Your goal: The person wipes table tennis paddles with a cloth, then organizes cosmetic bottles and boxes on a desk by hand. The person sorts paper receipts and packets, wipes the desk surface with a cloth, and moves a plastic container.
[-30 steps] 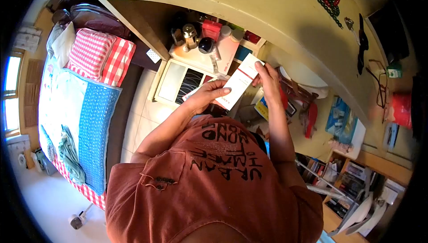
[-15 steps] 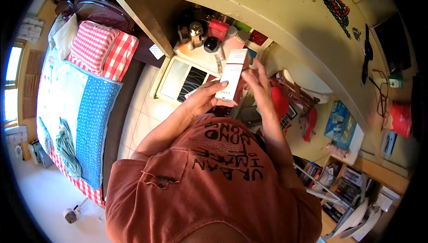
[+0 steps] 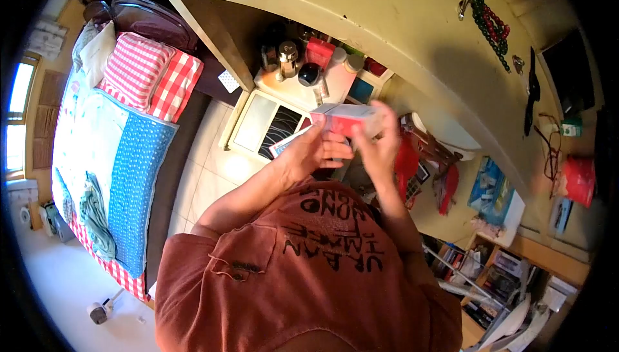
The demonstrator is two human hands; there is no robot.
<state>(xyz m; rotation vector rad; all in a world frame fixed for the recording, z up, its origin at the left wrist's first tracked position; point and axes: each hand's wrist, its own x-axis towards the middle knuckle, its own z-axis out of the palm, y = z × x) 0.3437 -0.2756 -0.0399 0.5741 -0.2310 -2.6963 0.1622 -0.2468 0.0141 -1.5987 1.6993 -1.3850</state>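
A slim white-and-red carton lies sideways in front of my chest, blurred by motion. My right hand grips its right end, thumb on the red side. At the carton's left end is my left hand, its thumb near the edge and its fingers curled below. A flat white-and-blue packet sticks out from behind the left hand, which seems to hold it. Whether the left fingers also touch the carton I cannot tell.
Beyond my hands, a cabinet shelf bears a silver-capped bottle, a round black jar and a red box. A bed stands left. Bead strings hang at upper right; a bookshelf is lower right.
The carton has turned from upright to sideways, its red side now showing. My right hand has closed on its end, and the left hand's grip on it has loosened.
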